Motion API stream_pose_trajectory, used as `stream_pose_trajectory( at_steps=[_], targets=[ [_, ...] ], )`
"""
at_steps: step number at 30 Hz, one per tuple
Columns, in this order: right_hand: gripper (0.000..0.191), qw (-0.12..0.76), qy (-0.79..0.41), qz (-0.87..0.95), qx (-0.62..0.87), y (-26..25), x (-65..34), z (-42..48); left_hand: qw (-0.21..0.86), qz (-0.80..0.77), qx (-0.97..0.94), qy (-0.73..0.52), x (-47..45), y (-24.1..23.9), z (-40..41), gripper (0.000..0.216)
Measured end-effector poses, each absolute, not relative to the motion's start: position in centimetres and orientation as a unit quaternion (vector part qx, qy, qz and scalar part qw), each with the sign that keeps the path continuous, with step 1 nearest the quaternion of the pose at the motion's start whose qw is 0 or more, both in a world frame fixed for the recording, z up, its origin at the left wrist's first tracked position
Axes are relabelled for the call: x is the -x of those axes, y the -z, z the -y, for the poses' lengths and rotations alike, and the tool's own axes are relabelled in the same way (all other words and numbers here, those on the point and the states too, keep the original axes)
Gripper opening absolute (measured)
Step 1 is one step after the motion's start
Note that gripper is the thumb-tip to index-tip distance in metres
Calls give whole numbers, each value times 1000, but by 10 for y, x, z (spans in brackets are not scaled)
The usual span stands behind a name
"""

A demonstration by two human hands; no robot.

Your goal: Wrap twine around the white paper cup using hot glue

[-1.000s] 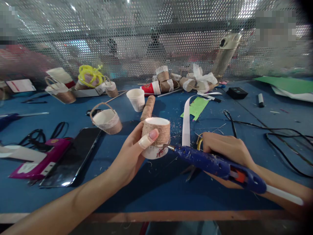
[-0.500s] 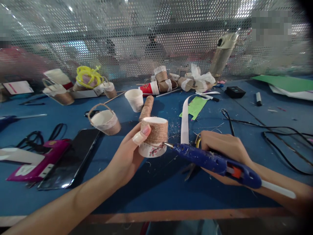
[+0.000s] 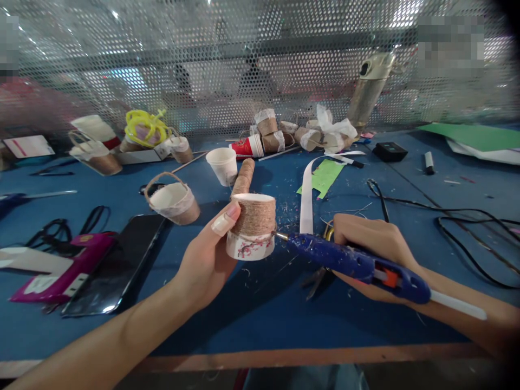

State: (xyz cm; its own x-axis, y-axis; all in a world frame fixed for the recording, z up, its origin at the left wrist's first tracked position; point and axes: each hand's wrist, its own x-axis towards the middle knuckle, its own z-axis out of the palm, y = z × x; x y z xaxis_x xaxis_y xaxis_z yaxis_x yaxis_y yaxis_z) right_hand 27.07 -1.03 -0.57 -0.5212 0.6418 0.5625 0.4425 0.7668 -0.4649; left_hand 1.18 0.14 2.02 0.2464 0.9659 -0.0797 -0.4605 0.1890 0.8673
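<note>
My left hand [image 3: 207, 257] grips a small paper cup [image 3: 252, 226] upside down above the blue table; brown twine is wound round most of it and a flowered white band shows at its lower rim. A bandage wraps my left thumb. My right hand [image 3: 376, 244] is closed on a blue glue gun [image 3: 357, 265] with an orange trigger and a white glue stick out the back. Its metal nozzle touches the cup's right side where the twine ends.
A twine spool [image 3: 244, 177], a plain paper cup [image 3: 222, 165] and a twine-wrapped basket cup [image 3: 174, 201] lie just behind. A black phone [image 3: 117, 260], a magenta tool [image 3: 60, 273] and scissors [image 3: 60, 227] sit left. Black cables [image 3: 447, 222] run right. A mesh screen [image 3: 260, 65] closes the back.
My left hand has turned and lowered the cup a little, showing more of the flowered band. The glue gun's nozzle has stayed at the cup's right side, rising slightly.
</note>
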Motion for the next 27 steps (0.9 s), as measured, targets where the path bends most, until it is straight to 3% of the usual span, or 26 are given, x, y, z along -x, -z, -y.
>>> stream_pose_trajectory(
  at_steps=[8, 20, 27],
  targets=[
    [33, 375, -164, 863, 297, 6, -272, 14, 684, -381, -365, -503, -11, -10, -3, 44],
    [31, 375, -127, 863, 313, 5, -270, 12, 692, -378, -330, -519, -12, -19, -2, 61],
    [35, 375, -161, 865, 291, 8, -273, 12, 685, -385, -358, -505, -11, -11, -4, 49]
  ],
)
